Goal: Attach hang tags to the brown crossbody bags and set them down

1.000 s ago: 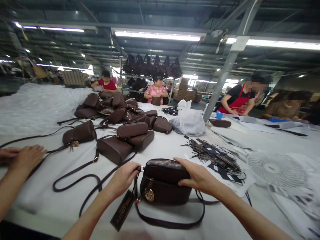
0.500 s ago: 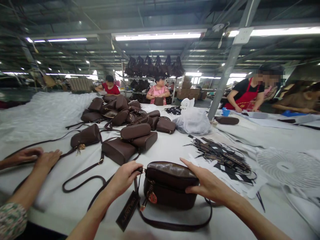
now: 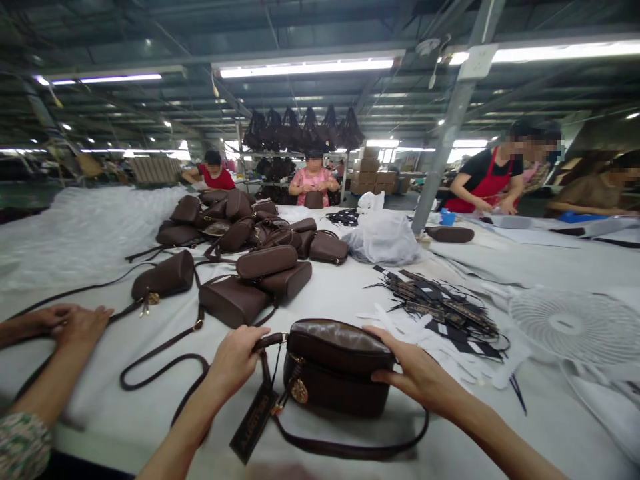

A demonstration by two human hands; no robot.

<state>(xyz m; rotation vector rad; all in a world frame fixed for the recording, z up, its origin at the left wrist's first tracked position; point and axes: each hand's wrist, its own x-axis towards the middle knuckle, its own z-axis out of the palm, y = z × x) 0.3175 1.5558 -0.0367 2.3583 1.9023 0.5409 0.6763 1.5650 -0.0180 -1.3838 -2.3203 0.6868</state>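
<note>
A dark brown handbag stands upright on the white table in front of me. Clear plastic or lining shows along its top. My left hand is closed around the bag's strap, close to the metal ring at its left side. With thumb and fingers, my right hand grips the bag's upper right end. From the bag's left side hang a round gold charm and a black hang tag with lettering. The strap loops over the table in front of the bag.
Several brown bags are heaped beyond mine. To the right lie many black tags, a white fan and a plastic bag. At left, a co-worker's hands hold a strap. Other people work across the table.
My left hand has moved slightly left, drawing the strap out from the bag's side. The charm has turned and now shows its gold face. The view has shifted a little.
</note>
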